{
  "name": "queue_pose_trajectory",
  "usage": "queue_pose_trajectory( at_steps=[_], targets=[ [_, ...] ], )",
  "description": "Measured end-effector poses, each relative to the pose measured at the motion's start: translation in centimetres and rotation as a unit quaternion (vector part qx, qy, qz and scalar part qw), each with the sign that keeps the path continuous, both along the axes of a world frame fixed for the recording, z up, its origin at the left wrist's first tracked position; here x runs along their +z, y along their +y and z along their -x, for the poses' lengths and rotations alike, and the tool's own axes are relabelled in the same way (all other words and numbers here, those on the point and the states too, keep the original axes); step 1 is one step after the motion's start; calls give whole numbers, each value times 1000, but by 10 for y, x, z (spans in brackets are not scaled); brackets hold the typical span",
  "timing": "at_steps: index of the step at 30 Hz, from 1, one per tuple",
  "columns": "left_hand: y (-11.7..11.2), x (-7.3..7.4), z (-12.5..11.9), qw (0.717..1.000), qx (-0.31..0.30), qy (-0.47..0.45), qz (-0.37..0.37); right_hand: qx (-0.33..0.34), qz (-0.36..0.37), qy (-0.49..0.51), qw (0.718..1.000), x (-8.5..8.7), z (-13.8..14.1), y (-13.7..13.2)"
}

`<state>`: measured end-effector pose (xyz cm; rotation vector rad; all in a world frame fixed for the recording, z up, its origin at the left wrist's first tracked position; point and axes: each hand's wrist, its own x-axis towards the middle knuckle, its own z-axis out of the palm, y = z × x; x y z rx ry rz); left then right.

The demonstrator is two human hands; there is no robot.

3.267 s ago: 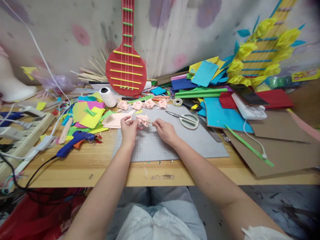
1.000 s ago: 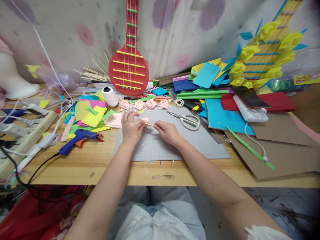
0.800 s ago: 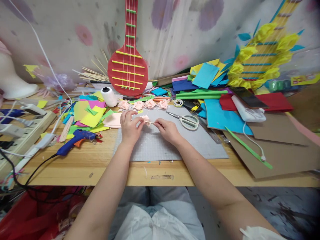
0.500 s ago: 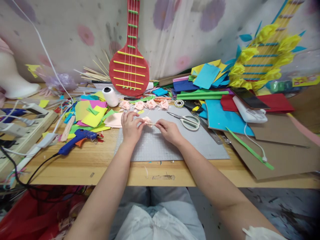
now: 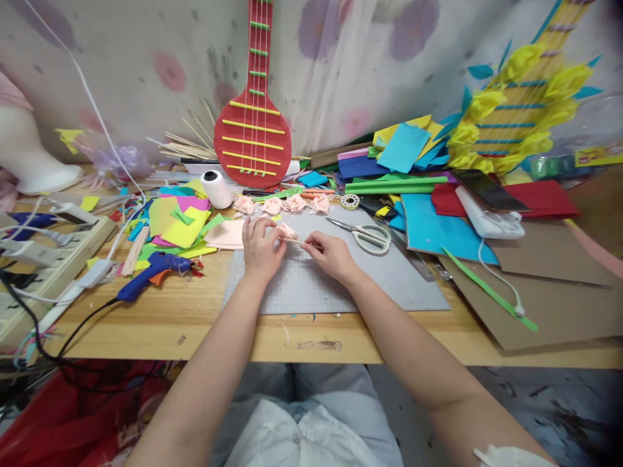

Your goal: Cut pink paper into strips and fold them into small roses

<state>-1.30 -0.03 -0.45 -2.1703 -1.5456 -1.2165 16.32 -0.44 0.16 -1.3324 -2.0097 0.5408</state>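
Observation:
My right hand (image 5: 331, 254) pinches a thin wooden stick (image 5: 293, 240) that reaches left over the grey cutting mat (image 5: 302, 292). The stick's other end meets the closed fingertips of my left hand (image 5: 263, 250). Just above the stick is a pink paper piece (image 5: 288, 229), partly behind my left fingers; whether it is attached to the stick I cannot tell. Pink paper roses (image 5: 294, 203) stand in a row along the mat's far edge. Beside my left hand lies a flat pink paper sheet (image 5: 224, 235). Scissors (image 5: 363, 235) rest to the right of my right hand.
A blue glue gun (image 5: 158, 272) and coloured paper scraps (image 5: 172, 220) lie left, near a power strip (image 5: 53, 266). Behind stand a thread spool (image 5: 216, 189) and a red paper lute (image 5: 253, 139). Cardboard (image 5: 540, 305) and a phone (image 5: 489, 189) are at right.
The pink paper piece shows more clearly above the stick now, and the stick sits lower against it. My left fingers have shifted slightly right; my right hand stays close to where it was.

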Motion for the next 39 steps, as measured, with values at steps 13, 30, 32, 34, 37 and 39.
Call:
queue_pose_trajectory(
  at_steps=[13, 30, 32, 34, 37, 39],
  targets=[
    [-3, 1, -8, 999, -34, 26, -1, 12, -19, -52, 998, 4, -6, 2],
    [8, -6, 7, 969, -4, -244, 45, 12, 94, 106, 990, 18, -64, 23],
    [10, -4, 6, 905, -22, -417, 85, 0, 107, 180, 978, 14, -70, 28],
    [11, 0, 6, 792, -57, -589, 149, -10, 120, 254, 960, 8, -72, 31],
    [9, 9, 6, 626, -123, -734, 233, -27, 154, 322, 934, -1, -69, 34],
    [7, 15, 7, 553, -145, -778, 262, -36, 166, 336, 926, -4, -66, 35]
  ],
)
